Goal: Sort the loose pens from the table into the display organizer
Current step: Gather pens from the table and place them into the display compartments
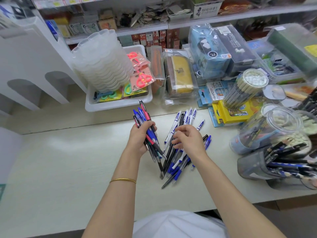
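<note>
Clutching one pen bundle (144, 112), left hand (138, 140).

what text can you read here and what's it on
"HORSH": white box on the top shelf.
"AIHAO": blue-and-white pack.
"12": yellow box.
"A": white pens on the table.
Price stickers and shelf tags: too blurred to read.

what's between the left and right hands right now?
Head view: a stretch of the loose pen pile, white-and-blue and black pens, lies between the left hand, which grips a pen bundle, and the right hand.
</note>
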The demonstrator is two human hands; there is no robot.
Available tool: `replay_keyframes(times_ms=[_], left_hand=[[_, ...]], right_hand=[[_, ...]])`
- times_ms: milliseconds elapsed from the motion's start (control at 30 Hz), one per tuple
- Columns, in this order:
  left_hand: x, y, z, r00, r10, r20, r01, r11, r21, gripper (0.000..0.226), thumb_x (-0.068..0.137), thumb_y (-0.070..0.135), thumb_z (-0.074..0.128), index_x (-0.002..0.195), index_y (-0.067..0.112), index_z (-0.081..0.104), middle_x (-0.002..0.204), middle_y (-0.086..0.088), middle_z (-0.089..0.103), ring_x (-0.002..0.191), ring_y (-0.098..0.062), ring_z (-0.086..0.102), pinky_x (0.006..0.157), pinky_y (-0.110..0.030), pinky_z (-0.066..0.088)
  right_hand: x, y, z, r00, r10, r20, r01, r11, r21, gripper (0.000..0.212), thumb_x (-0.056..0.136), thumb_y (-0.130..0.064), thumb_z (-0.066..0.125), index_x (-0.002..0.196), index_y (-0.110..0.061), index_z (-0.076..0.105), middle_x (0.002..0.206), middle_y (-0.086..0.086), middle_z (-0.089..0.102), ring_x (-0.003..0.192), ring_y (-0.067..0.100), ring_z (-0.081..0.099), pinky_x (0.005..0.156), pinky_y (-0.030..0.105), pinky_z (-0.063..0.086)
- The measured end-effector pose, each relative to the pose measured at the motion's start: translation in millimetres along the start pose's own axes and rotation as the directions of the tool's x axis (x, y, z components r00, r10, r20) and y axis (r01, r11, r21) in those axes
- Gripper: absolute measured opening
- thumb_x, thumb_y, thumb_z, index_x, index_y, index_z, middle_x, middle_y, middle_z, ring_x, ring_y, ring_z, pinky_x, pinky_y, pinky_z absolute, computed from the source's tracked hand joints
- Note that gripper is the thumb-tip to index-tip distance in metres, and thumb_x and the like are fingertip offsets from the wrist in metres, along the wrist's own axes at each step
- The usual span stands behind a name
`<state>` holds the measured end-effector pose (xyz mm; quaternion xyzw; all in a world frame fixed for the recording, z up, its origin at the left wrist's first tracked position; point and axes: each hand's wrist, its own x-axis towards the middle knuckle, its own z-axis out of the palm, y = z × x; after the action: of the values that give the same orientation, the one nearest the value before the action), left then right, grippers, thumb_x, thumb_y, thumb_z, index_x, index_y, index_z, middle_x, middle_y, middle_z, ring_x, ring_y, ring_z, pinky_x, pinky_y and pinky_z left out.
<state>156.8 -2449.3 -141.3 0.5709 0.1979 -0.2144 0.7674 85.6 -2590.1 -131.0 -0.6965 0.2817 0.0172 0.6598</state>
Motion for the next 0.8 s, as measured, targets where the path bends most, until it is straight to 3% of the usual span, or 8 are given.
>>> replay_keyframes(times_ms=[167, 267, 333, 433, 567, 667, 800], left_hand=[[-3, 32, -1, 0.993, 0.079, 0.084, -0.056, 0.967, -0.25, 0.012, 0.093, 0.007, 0.053, 0.082, 0.007, 0.055, 0.065, -0.003, 0.06, 0.057, -0.011, 0.057, 0.053, -0.024, 0.05], [-6, 51, 4, 0.982, 0.14, 0.126, -0.086, 0.928, -0.363, 0.007, 0.087, 0.01, 0.06, 0.084, 0.006, 0.054, 0.068, -0.004, 0.06, 0.058, -0.01, 0.059, 0.052, -0.023, 0.05], [-7, 61, 9, 0.973, 0.198, 0.118, -0.143, 0.92, -0.364, 0.02, 0.075, 0.014, 0.065, 0.089, 0.004, 0.054, 0.071, -0.005, 0.059, 0.059, -0.011, 0.059, 0.053, -0.023, 0.049], [-14, 67, 16, 0.953, 0.294, 0.071, -0.259, 0.914, -0.313, 0.043, 0.07, 0.015, 0.066, 0.106, 0.0, 0.05, 0.076, -0.01, 0.056, 0.058, -0.013, 0.058, 0.054, -0.023, 0.05], [-26, 68, 27, 0.911, 0.406, 0.073, -0.374, 0.887, -0.269, 0.055, 0.068, 0.012, 0.069, 0.117, -0.004, 0.05, 0.075, -0.01, 0.06, 0.062, -0.016, 0.061, 0.06, -0.028, 0.056], [-34, 70, 36, 0.873, 0.474, 0.112, -0.431, 0.859, -0.276, 0.041, 0.072, 0.003, 0.066, 0.11, 0.003, 0.051, 0.087, -0.01, 0.064, 0.081, -0.023, 0.068, 0.079, -0.044, 0.06], [-37, 72, 37, 0.821, 0.549, 0.155, -0.527, 0.834, -0.165, 0.03, 0.08, -0.005, 0.062, 0.105, 0.007, 0.051, 0.084, -0.011, 0.064, 0.074, -0.023, 0.069, 0.08, -0.047, 0.059]], right_hand=[[-3, -3, 12, 0.996, 0.062, 0.064, -0.066, 0.996, 0.065, 0.013, 0.098, -0.005, 0.044, 0.1, -0.004, 0.057, 0.085, 0.013, 0.059, 0.065, 0.017, 0.062, 0.058, 0.027, 0.057], [-8, -7, 20, 0.976, 0.12, 0.183, -0.125, 0.992, 0.019, 0.021, 0.101, -0.018, 0.042, 0.093, -0.008, 0.058, 0.085, 0.012, 0.059, 0.065, 0.018, 0.062, 0.06, 0.031, 0.055], [-11, -11, 24, 0.929, 0.216, 0.3, -0.247, 0.966, 0.071, 0.032, 0.103, -0.031, 0.038, 0.099, -0.007, 0.059, 0.088, 0.013, 0.064, 0.066, 0.021, 0.065, 0.059, 0.033, 0.056], [-15, -17, 30, 0.857, 0.295, 0.424, -0.457, 0.814, 0.358, 0.034, 0.103, -0.034, 0.041, 0.106, -0.005, 0.058, 0.082, 0.012, 0.069, 0.06, 0.021, 0.065, 0.049, 0.027, 0.052], [-15, -25, 44, 0.865, 0.289, 0.41, -0.493, 0.643, 0.586, 0.017, 0.095, -0.026, 0.057, 0.101, -0.011, 0.059, 0.075, 0.007, 0.057, 0.051, 0.012, 0.047, 0.042, 0.019, 0.043], [-13, -32, 46, 0.868, 0.295, 0.401, -0.497, 0.561, 0.662, 0.021, 0.092, -0.024, 0.061, 0.1, -0.005, 0.061, 0.084, 0.011, 0.056, 0.059, 0.017, 0.052, 0.054, 0.025, 0.048], [-10, -42, 37, 0.871, 0.237, 0.431, -0.492, 0.46, 0.74, 0.033, 0.096, -0.028, 0.052, 0.087, 0.003, 0.061, 0.105, 0.022, 0.061, 0.093, 0.033, 0.063, 0.093, 0.044, 0.05]])
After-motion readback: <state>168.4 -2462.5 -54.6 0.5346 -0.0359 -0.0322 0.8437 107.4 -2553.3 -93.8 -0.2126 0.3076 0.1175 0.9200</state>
